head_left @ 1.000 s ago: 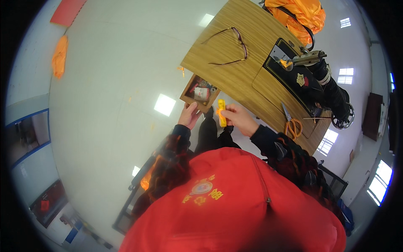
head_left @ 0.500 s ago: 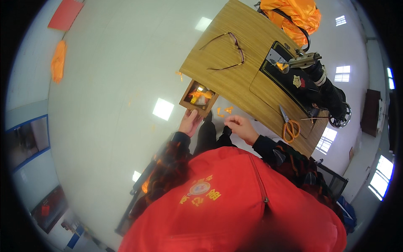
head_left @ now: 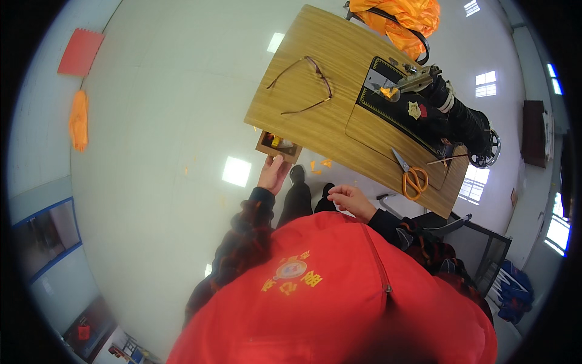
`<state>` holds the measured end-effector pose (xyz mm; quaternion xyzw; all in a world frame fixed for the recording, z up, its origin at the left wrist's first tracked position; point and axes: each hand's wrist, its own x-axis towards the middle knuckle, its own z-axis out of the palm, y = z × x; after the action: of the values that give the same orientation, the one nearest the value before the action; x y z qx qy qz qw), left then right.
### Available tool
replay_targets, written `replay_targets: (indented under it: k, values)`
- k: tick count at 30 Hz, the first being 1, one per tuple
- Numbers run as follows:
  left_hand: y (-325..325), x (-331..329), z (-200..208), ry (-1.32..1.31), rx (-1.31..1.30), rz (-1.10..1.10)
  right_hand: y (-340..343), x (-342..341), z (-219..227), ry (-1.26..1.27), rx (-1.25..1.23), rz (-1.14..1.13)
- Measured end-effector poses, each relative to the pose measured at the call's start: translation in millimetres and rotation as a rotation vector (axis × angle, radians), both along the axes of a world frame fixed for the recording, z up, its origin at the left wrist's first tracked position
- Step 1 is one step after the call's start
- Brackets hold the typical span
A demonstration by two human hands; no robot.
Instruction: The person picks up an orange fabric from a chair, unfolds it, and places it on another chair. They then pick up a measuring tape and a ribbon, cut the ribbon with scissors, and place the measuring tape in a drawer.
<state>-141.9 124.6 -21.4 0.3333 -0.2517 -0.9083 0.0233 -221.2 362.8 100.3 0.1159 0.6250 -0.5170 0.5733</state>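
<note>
A small wooden drawer (head_left: 289, 156) sticks out from under the left end of the sewing table, partly pulled out. My left hand (head_left: 274, 174) grips its front panel, with fingertips at the upper edge. Inside the drawer lie a yellow item (head_left: 276, 141) and other small things too unclear to name. In front of the table, my right hand (head_left: 353, 202) hovers above my legs, touching nothing. Its fingers are loosely bent and slightly apart, and nothing shows between them. Orange-handled scissors (head_left: 412, 179) rest on the tabletop, right of that hand.
On the wooden table (head_left: 303, 79) are eyeglasses (head_left: 318, 73) and a black sewing machine (head_left: 439, 103) with an orange scrap by its needle. Orange fabric (head_left: 403, 21) is heaped behind. More scraps (head_left: 326, 163) lie on the floor. A dark-framed chair (head_left: 485, 255) is at right.
My left hand has pushed the drawer farther under the table, so less of its inside shows. The right hand has drawn back slightly, its pinch loosened. The whole view has shifted.
</note>
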Motion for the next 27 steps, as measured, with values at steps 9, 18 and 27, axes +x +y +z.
replay_targets:
  k: [9,18,27]
  values:
    - [-2.6,1.7,2.4,-0.003,0.028,-0.014,-0.8,-7.5,-6.9,-0.067,-0.006,0.039]
    - [-1.3,1.3,2.5,0.017,0.025,-0.003,-4.2,-9.5,-11.7,-0.056,0.005,0.059]
    - [-1.0,2.4,-1.9,-0.005,0.034,0.0,0.2,-9.2,-13.8,-0.084,0.009,0.036]
